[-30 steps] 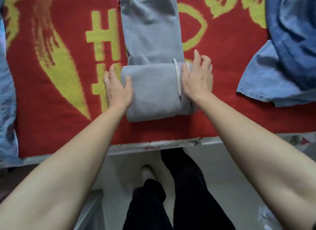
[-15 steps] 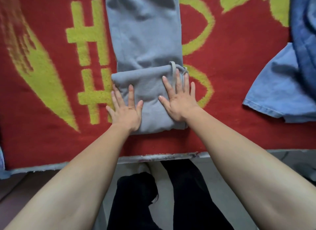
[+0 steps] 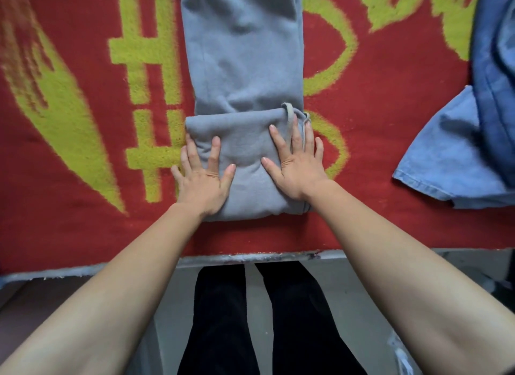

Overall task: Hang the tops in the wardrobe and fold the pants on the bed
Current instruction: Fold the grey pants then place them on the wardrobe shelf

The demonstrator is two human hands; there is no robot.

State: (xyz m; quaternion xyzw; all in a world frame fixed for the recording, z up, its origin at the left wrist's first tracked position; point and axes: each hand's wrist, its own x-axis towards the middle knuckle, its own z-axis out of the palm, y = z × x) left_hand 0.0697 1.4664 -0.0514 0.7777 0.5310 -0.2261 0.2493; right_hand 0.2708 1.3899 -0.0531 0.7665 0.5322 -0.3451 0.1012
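Pants (image 3: 242,67): grey sweatpants, lying lengthwise on the bed (image 3: 376,207), legs stacked and running away from me out the top of view. Near end is already turned over on itself into a thick fold, close to the bed edge.

My left hand (image 3: 202,183) is flat on the left part of the fold, fingers spread, palm down, gripping nothing. My right hand (image 3: 296,167) is the same on the right part, also flat and splayed, fingertips near the drawstring (image 3: 289,118) that loops over the fold's far edge. Looks like both palms are pressing to flatten the bulk and keep the fold from springing back. Fleece is thick, so I'd expect it to puff up without the weight.

Fold sits square to the legs, so the next turn-over should stay aligned.

Denim garment (image 3: 457,157) is heaped at the right, well apart from the pants, not yet dealt with.

Writing: none readable. No brand tag or label visible on the pants. The red bed cover carries big yellow shapes, possibly a character cut off by the frame, can't read it.
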